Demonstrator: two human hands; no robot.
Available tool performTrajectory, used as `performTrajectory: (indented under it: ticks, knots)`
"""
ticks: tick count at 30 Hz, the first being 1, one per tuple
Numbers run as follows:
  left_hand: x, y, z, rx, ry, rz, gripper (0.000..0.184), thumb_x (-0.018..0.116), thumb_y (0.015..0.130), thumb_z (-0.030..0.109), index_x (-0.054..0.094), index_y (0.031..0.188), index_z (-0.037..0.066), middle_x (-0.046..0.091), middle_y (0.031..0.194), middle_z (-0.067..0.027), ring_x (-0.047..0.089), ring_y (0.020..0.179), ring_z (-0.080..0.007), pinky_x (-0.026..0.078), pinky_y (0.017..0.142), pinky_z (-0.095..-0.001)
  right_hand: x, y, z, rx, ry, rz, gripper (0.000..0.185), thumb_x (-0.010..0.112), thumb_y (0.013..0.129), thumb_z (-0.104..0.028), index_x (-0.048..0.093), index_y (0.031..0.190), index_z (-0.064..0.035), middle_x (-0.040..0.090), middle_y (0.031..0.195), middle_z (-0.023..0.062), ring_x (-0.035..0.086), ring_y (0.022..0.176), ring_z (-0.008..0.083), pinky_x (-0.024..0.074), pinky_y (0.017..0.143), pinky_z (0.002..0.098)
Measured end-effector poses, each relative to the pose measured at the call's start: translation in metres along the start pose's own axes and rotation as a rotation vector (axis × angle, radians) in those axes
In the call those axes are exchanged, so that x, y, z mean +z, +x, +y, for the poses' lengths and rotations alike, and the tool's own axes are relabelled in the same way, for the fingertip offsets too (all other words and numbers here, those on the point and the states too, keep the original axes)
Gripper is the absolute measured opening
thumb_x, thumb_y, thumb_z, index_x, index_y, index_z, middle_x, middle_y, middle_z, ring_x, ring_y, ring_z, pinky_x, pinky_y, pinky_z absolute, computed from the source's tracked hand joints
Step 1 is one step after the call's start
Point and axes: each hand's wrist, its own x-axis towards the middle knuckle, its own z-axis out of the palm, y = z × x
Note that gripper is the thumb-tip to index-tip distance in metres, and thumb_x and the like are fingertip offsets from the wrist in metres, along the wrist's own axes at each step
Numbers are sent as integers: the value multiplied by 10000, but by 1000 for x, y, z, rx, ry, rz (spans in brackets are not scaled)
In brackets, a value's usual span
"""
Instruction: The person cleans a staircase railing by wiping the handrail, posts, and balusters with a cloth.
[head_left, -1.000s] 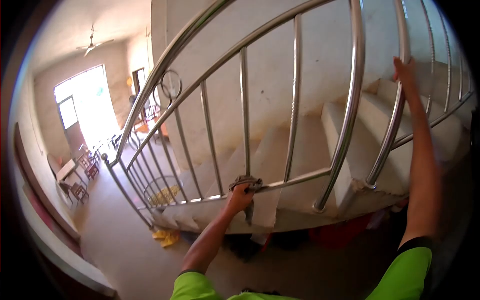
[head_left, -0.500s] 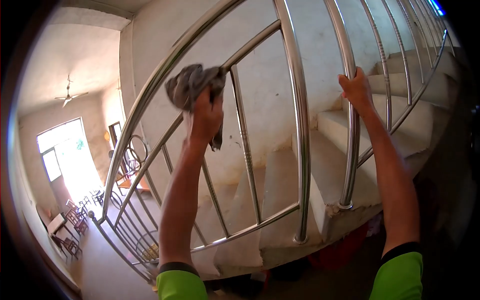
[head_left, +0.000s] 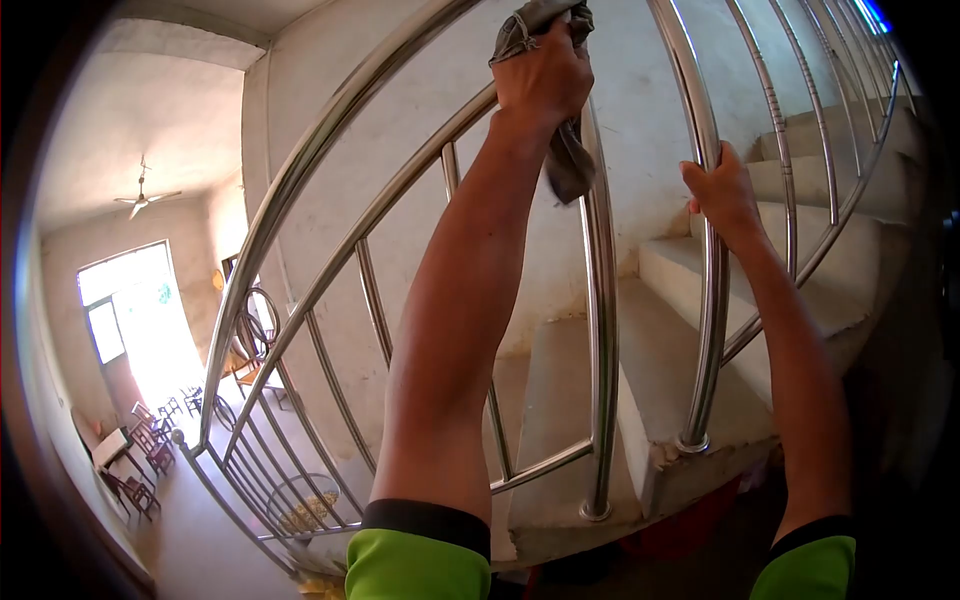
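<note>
My left hand (head_left: 548, 78) is closed on a grey cloth (head_left: 530, 28), pressed around the metal stair railing near the top of a thick upright post (head_left: 603, 330). A loose end of the cloth dangles below the fist. To the right, my right hand (head_left: 725, 195) wraps around another thick shiny post (head_left: 706, 370) at about mid height. The curved handrail (head_left: 290, 185) and a lower parallel rail (head_left: 400, 200) sweep down to the left from my left hand.
Concrete steps (head_left: 690, 270) climb to the right behind the railing. Down at the left, wooden chairs (head_left: 130, 490) and a small table (head_left: 110, 447) stand along the wall by a bright doorway (head_left: 150, 320). A ceiling fan (head_left: 142, 200) hangs above. A basket (head_left: 305, 510) is behind the lower balusters.
My left hand has moved up and to the right with the cloth, from the lower rail's middle to the top of the thick post. My right hand keeps its grip on its post.
</note>
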Motion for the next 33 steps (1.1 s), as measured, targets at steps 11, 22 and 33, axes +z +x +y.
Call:
performTrajectory:
  ticks: [11,22,33]
  knots:
    - [-58,-4,-62,-267,-76,72,347,563,897,301,664,1111,49,696,1059,-207,626,1032,-447,484,912,-475,0,-4,-3,9,-37,13,303,675,859,-219,519,960,20,568,712,77,564,503,147,476,487,324]
    - [-90,-48,-164,166,326,419,298,557,837,81,665,1115,88,676,1082,-155,607,1062,-375,451,950,-432,-2,-6,-2,-11,12,-1,291,683,848,-225,526,931,5,567,694,75,579,511,153,478,503,336]
    - [-95,-18,-174,-123,299,380,258,559,805,201,696,919,14,693,864,-224,665,867,-408,507,809,-461,1,-7,-7,6,-21,48,278,660,850,-210,500,916,8,577,682,92,588,516,174,479,506,347]
